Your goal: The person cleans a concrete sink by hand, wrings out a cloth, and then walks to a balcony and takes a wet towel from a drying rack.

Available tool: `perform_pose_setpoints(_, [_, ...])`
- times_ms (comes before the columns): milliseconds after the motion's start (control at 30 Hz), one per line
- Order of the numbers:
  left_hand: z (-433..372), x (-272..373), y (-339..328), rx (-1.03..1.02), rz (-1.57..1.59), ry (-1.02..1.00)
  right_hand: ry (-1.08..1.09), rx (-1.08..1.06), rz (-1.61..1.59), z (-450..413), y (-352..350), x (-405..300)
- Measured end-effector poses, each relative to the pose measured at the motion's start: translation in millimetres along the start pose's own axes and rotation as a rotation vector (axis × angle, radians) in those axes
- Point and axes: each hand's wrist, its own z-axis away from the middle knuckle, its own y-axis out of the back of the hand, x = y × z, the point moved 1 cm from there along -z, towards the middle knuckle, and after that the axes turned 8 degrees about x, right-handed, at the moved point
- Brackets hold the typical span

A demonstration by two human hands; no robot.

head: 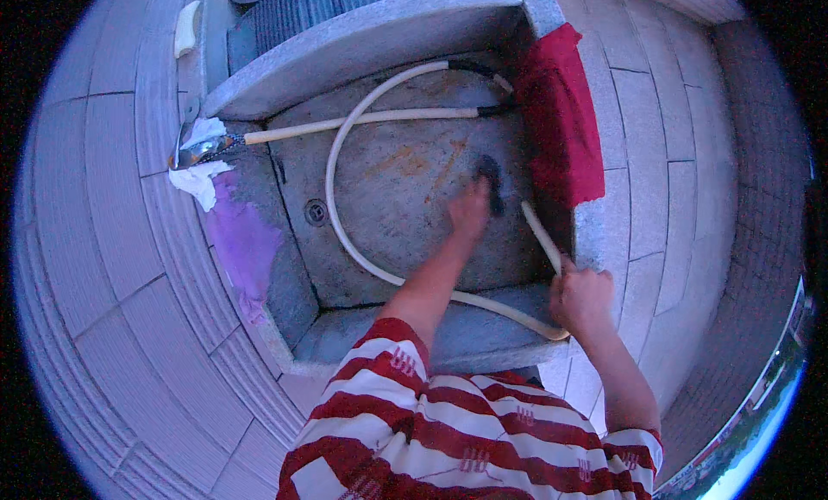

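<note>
My left hand [469,210] is blurred, low over the floor of a grey stone sink [401,222]. It grips a dark object [490,181] that looks like a scrubbing brush, pressed to the sink floor. Close to the sink's right front corner, my right hand [583,301] is shut around the end length of a cream hose [541,236]. The hose's open end points down into the basin. From my right hand the rest loops around the basin, with dark wrapped joints near the back right, and runs to a metal tap [197,154] on the left.
A red cloth [563,118] hangs over the right wall. A purple cloth [242,241] drapes the left rim, below white cloth [196,181] by the tap. Brownish stains mark the floor right of the drain [316,212]. Behind lies a ribbed washboard [310,14]; a pale bar [187,29] sits back left.
</note>
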Motion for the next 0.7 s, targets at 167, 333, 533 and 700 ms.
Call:
perform_pose_setpoints(167, [95, -14, 10, -0.328, -0.258, -0.811, -0.009, -0.005, 0.004, 0, -3, 5])
perform_pose_setpoints(333, [85, -94, 87, -0.598, -0.363, -0.754, 0.031, -0.025, -0.029, 1, -2, 8])
perform_pose_setpoints(533, [37, -127, 151, -0.108, -0.478, -0.350, 0.040, -0.030, -0.003, -1, -3, 7])
perform_pose_setpoints(700, [66, -104, 66, -0.004, -0.177, -0.426, 0.047, -0.011, 0.000, -2, -2, 4])
